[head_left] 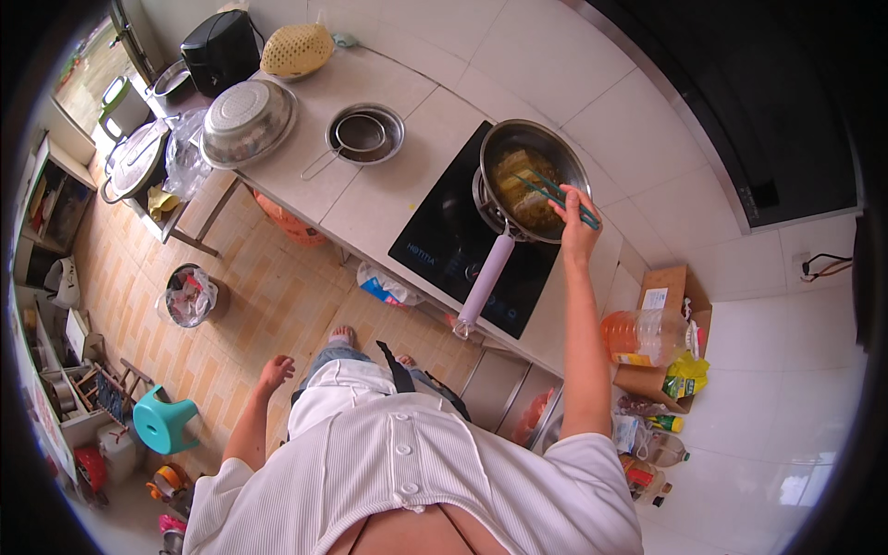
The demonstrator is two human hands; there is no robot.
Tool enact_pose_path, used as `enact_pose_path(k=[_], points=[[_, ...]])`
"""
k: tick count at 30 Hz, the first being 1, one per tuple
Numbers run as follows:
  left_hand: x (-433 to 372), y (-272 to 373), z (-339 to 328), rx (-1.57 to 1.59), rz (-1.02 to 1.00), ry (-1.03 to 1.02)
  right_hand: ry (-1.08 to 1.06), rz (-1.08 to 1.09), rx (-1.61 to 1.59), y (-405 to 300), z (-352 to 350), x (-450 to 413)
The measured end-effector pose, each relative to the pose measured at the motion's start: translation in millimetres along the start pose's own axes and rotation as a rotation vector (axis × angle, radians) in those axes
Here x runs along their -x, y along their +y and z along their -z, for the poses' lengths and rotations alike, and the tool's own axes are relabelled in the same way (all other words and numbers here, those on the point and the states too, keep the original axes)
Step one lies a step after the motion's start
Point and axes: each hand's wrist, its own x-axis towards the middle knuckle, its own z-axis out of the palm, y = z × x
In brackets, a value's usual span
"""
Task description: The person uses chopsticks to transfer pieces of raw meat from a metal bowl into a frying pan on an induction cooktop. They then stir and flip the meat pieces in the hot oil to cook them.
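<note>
A pair of green chopsticks is gripped in my right hand, over the right side of a frying pan. Their tips reach the yellowish food lying in brownish liquid or oil inside the pan. The pan sits on a round burner set in a black glass cooktop. Its lilac handle points back towards me, with neither hand on it. My left hand hangs low at my side above the tiled floor, fingers loosely bent and apart, holding nothing.
Left of the cooktop, a wire strainer rests on a metal bowl, near an upturned metal basin. A bin and a turquoise stool stand on the floor. An oil jug and cardboard box are at right.
</note>
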Motion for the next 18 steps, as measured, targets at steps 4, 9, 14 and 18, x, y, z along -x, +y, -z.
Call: enact_pose_path(k=[4,9,14,18], points=[[-6,98,-23,-0.050,-0.376,-0.011,0.025,0.066,0.076,2,14,-2],[23,283,-97,-0.190,-1.041,-0.111,0.062,0.277,0.225,-10,20,7],[8,339,-188,-0.315,-1.382,-0.060,-0.039,0.075,0.308,-16,29,13],[4,342,-228,-0.376,-1.360,0.075,0.137,0.075,0.338,-32,26,22]])
